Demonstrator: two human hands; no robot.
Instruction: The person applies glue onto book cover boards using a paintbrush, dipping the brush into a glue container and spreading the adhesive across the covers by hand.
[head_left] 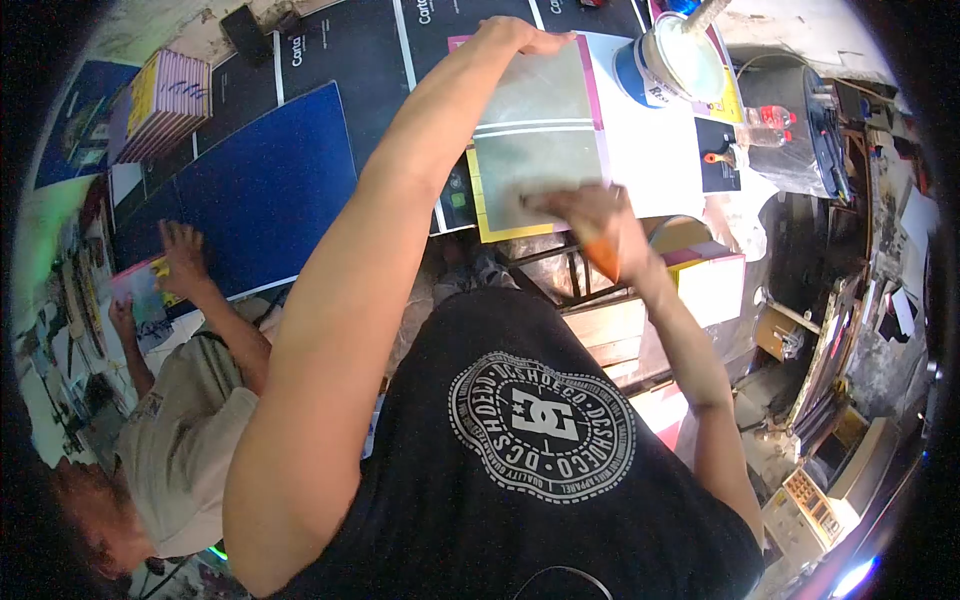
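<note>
On the table in front of me lies a greyish sheet (540, 165) with yellow and pink edges and a white band across it. My left hand (515, 35) reaches to its far edge, fingers stretched out and resting there. Over the sheet's near half, my right hand (598, 220) is smeared by motion and closed around a brush (602, 257) with an orange handle. The brush's dark tip points left, close to the sheet. Beside the sheet on the right is a white surface (660, 160), and a bucket (635, 75) of whitish liquid stands behind it.
At left, a co-worker's hands (185, 260) are by a dark blue board (270, 190) and a colourful sheet. A stack of books (165, 105) stands at back left. Plastic bottles (768, 125) and another orange-handled brush (718, 158) lie at right. A stick (705, 15) rises from the bucket.
</note>
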